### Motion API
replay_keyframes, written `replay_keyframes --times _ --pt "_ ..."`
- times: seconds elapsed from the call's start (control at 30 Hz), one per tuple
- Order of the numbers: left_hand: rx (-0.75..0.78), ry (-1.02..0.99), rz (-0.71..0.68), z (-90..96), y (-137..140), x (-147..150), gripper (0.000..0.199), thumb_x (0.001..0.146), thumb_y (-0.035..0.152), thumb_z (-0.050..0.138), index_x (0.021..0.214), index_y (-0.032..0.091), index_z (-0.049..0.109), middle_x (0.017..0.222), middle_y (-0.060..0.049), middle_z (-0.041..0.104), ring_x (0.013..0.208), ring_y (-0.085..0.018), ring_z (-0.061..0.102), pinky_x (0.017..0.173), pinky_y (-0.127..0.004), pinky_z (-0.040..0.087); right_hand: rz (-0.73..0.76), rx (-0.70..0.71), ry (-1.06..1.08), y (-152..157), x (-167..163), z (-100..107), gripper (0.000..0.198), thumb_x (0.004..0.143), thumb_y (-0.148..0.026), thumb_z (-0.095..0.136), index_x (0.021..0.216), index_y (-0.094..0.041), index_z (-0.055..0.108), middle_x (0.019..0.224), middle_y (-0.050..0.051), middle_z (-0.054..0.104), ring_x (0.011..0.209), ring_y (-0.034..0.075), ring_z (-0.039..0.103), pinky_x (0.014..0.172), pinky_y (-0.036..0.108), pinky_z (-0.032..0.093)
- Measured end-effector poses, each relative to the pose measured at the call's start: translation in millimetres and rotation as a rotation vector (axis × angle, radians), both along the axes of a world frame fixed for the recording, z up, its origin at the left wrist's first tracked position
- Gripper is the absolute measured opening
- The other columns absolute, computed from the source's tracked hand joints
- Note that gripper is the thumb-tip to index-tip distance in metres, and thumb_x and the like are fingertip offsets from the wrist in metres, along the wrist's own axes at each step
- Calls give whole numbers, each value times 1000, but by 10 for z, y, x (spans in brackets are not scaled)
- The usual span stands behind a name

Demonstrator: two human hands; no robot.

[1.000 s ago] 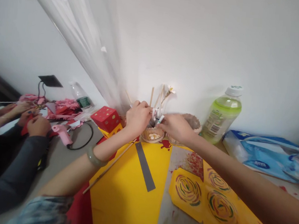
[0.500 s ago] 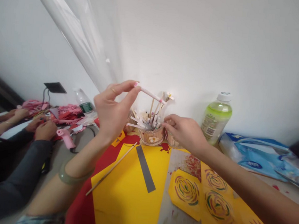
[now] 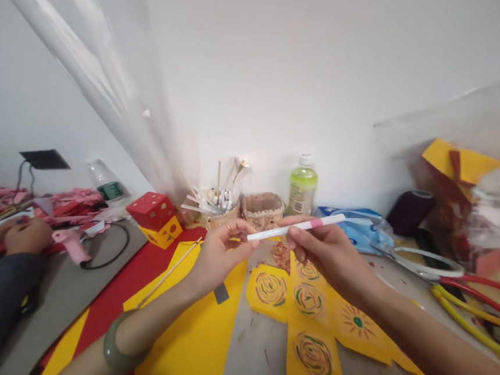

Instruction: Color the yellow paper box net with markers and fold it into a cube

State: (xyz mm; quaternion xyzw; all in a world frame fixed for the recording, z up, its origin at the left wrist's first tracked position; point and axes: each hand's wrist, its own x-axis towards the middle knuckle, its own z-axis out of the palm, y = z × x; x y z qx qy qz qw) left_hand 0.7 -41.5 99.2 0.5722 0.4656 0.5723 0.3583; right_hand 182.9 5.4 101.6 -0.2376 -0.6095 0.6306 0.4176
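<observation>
A slim white marker pen [image 3: 272, 232] with a pink band is held level in front of me, above the table. My right hand [image 3: 330, 250] grips it near the pink band, thumb on the near side. At the pen's left end, the curled fingers and thumb of my left hand [image 3: 217, 260] pinch the tip. Below lie a large yellow sheet [image 3: 192, 346] and yellow paper pieces [image 3: 270, 291] drawn with swirls. Just beyond my hands stands a basket of pens and sticks [image 3: 217, 208].
Another basket [image 3: 263, 206] and a green bottle [image 3: 303, 186] stand by the wall. A red-and-yellow box [image 3: 153, 217] sits left, near a pink glue gun [image 3: 72, 246] and a co-worker's hands [image 3: 29, 235]. Scissors [image 3: 427, 264] and a blue packet [image 3: 355, 229] are at right.
The marker pen has come down and to the right; my right hand has left the basket and taken hold of it. The view has swung right, showing the scissors and plastic bag.
</observation>
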Motion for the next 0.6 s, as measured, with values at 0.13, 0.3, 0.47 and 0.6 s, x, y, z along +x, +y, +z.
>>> replay_keyframes --times 0.13,0.3,0.47,0.6 --pt "-148 15 -177 -30 -97 176 14 65 23 69 74 15 60 64 0 66 60 -11 61 60 -23 50 -28 -47 -78 -106 188 -114 23 77 -35 65 93 -19 66 63 -2 54 57 9 46 53 22 37" --pt "-76 210 -185 -65 -218 348 11 70 24 66 76 16 60 75 -3 69 67 -14 64 64 -27 53 -55 -50 -126 -230 356 -162 25 76 -40 65 85 -17 67 63 -1 53 53 9 42 49 23 36" --pt "386 603 -110 -18 -310 416 24 81 29 59 103 20 57 101 -6 65 93 -17 61 77 -32 52 -51 -80 -186 -394 474 -167 27 80 -41 56 69 -16 60 66 0 52 59 11 46 55 24 39" --pt "907 1023 -127 19 -261 404 29 89 19 43 118 17 48 118 -10 58 113 -19 50 93 -37 44 127 -69 -455 -592 628 -124 32 85 -27 43 55 -17 52 61 0 49 59 12 46 59 26 39"
